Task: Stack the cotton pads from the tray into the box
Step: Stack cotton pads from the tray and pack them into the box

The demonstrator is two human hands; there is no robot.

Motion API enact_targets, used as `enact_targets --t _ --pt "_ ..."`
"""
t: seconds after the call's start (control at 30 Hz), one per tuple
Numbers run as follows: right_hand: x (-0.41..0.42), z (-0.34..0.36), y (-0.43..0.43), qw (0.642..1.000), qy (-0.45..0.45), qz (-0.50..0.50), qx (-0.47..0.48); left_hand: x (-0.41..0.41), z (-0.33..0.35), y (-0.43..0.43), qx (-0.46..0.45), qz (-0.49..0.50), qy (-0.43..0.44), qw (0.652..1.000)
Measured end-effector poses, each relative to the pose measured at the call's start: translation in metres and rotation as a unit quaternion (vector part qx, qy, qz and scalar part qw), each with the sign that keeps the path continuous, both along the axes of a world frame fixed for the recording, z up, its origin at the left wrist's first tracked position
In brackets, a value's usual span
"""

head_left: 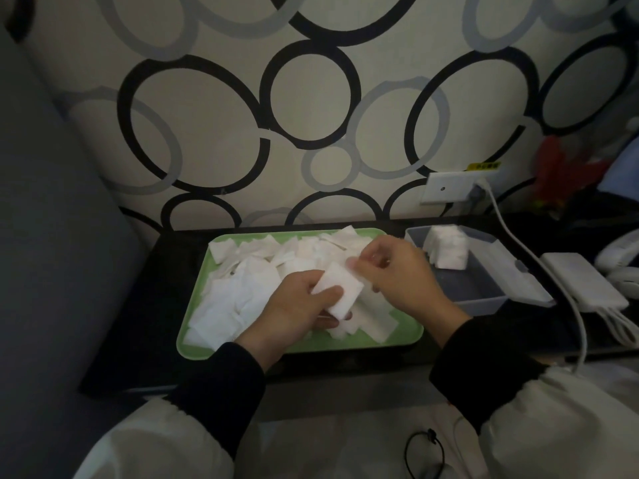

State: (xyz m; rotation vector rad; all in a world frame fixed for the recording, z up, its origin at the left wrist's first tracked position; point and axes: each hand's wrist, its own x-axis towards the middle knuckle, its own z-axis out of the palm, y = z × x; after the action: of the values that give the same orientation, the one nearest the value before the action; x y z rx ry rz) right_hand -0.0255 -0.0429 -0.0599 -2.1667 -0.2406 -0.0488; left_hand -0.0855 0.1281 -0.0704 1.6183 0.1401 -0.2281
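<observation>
Over the green rectangular plastic tray, strewn with loose white square cotton pads, the left hand grips a small white pad bundle. The right hand pinches the bundle's far corner. Just right of the tray, the grey plastic box holds a stacked pad pile in its far left corner.

1. One green tray.
2. One grey box, with one lid.
3. Loose pads in the tray: too many to count.
4. Two stacks of pads: box stack and small stack.
5. Two hands: left hand and right hand.
6. One wall socket.
7. One white power pack.
</observation>
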Motion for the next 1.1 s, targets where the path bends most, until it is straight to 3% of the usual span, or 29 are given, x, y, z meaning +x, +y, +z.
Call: enact_targets --t 0.13,0.3,0.43,0.57,0.67,0.8,0.93,1.1 --pt "0.014 -0.011 -0.017 0.993 -0.001 -0.116 0.019 0.007 -0.007 0.004 -0.001 0.097 -0.006 0.995" --pt "0.018 -0.027 -0.02 0.994 0.063 -0.007 -0.086 0.011 -0.013 0.009 0.012 0.142 -0.022 0.99" --pt "0.013 -0.03 -0.018 0.968 0.071 0.07 -0.231 0.014 -0.012 0.007 0.021 0.151 -0.038 0.988" --pt "0.015 -0.032 -0.018 0.971 0.06 0.053 -0.225 0.016 -0.012 0.004 0.026 0.152 -0.037 0.987" --pt "0.019 -0.028 -0.02 0.985 0.061 0.026 -0.159 0.017 -0.013 0.003 0.032 0.161 -0.037 0.986" --pt "0.02 -0.018 -0.025 0.995 0.082 -0.03 0.049 0.017 -0.014 0.004 0.009 0.171 -0.039 0.984" --pt "0.014 -0.006 -0.028 0.954 0.189 -0.017 0.232 0.017 -0.015 0.003 0.012 0.176 -0.024 0.984" --pt "0.007 -0.001 -0.032 0.925 0.245 0.08 0.281 0.015 -0.013 -0.002 0.03 0.144 -0.023 0.989"
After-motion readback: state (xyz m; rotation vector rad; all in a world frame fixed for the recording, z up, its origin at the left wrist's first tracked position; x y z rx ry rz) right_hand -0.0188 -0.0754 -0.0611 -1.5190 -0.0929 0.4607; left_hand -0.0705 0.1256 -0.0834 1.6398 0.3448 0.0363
